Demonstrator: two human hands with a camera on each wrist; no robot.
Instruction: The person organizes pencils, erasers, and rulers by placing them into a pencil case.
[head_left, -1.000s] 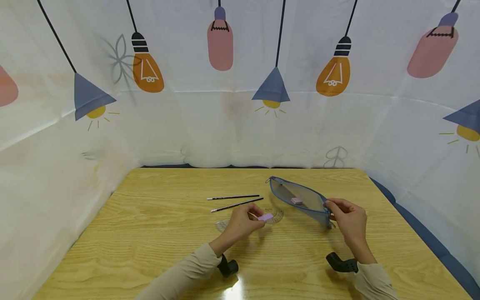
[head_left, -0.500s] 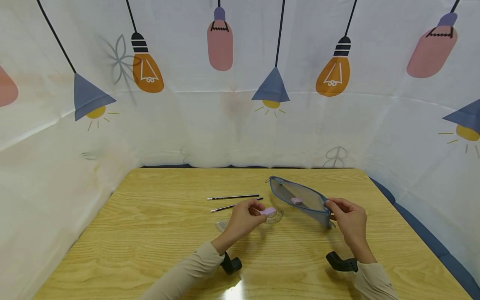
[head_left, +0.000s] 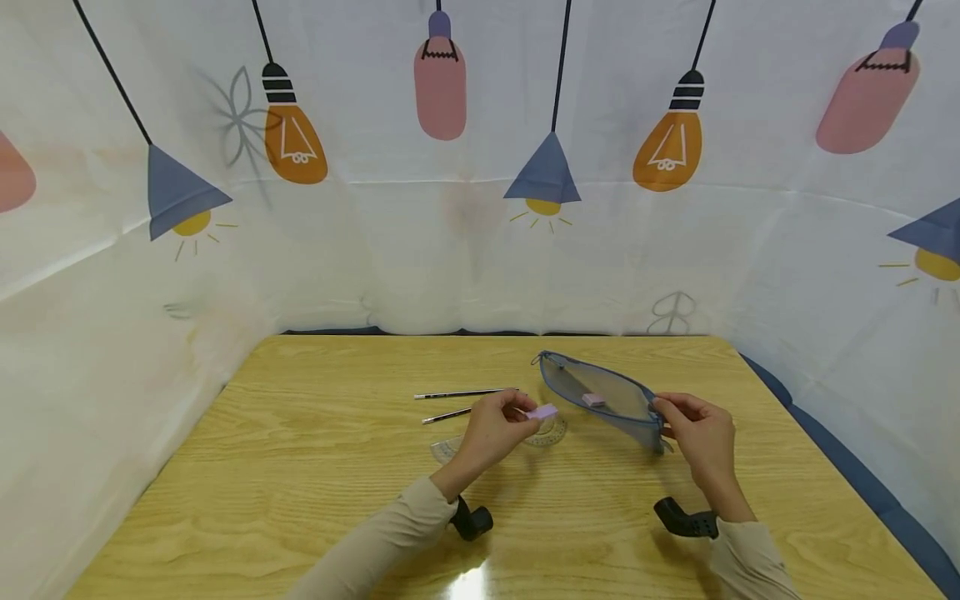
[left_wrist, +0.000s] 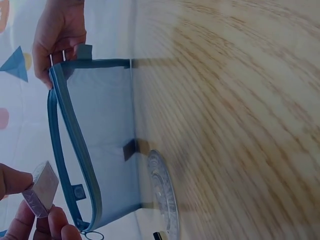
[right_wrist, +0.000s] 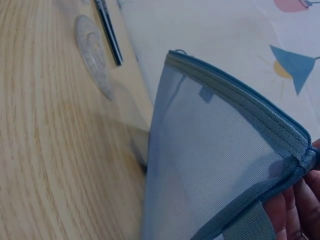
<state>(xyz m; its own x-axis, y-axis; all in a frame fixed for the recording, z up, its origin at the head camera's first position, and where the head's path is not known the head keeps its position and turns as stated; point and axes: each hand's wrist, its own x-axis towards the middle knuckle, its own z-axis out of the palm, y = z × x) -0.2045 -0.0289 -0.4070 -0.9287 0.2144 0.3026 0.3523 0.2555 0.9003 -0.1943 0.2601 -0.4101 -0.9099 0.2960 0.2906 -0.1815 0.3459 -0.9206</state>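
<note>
My left hand [head_left: 489, 429] pinches a pale purple eraser [head_left: 543, 412] between thumb and fingers, just left of a blue mesh zip pouch [head_left: 640, 431]. The pouch stands on the table with its zipped mouth spread apart. My right hand [head_left: 703, 435] pinches the pouch's near right corner. Through the mesh shows another pinkish eraser [head_left: 593, 400] inside. In the left wrist view, the held eraser [left_wrist: 45, 189] is beside the pouch's mouth, outside it. Below the left hand lies a clear protractor [head_left: 549, 432], partly hidden.
Two dark pencils, a far one [head_left: 453, 394] and a nearer one [head_left: 446, 416], lie behind the left hand. A clear marked piece [head_left: 446, 450] shows left of that wrist. A lamp-patterned cloth [head_left: 465, 250] hangs behind the wooden table [head_left: 315, 467].
My left hand has moved slightly away from me and to the right with the eraser, nearer the pouch's mouth. The right hand and pouch have stayed nearly still.
</note>
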